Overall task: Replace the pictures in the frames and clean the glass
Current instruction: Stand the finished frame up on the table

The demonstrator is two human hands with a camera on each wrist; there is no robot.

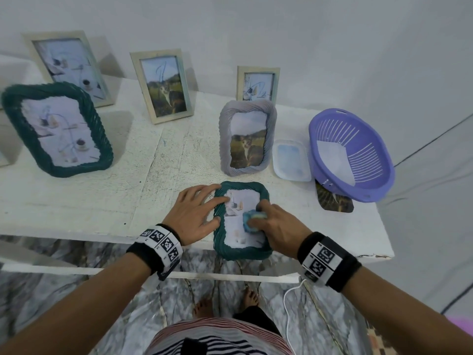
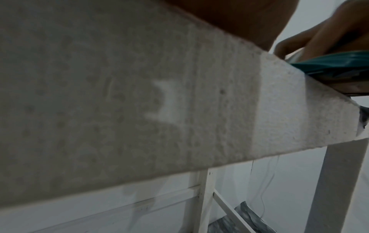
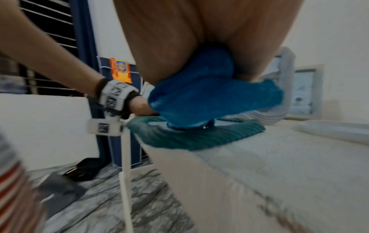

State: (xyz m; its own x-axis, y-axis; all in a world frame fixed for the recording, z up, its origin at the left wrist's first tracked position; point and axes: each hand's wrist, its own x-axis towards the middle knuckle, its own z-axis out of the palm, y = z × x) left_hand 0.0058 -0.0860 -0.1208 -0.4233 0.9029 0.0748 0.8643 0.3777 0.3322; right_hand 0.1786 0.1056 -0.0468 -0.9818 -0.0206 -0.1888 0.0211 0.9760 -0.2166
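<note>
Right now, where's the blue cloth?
Head view, front centre: the blue cloth is under the right hand, pressed on the small green frame lying flat at the table's near edge.

Rough white-painted table (image 1: 76, 201), fuzzy blue cloth (image 1: 252, 220), ribbed woven-look teal frame (image 1: 243, 252).

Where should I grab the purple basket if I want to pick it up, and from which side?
Probably best by the rim of the purple basket, on its right side, coming from above. The rim is wide, and that side is open table. On its left the white tray sits close. The basket leans, propped on a loose picture, so lift gently; a white sheet lies inside.
</note>
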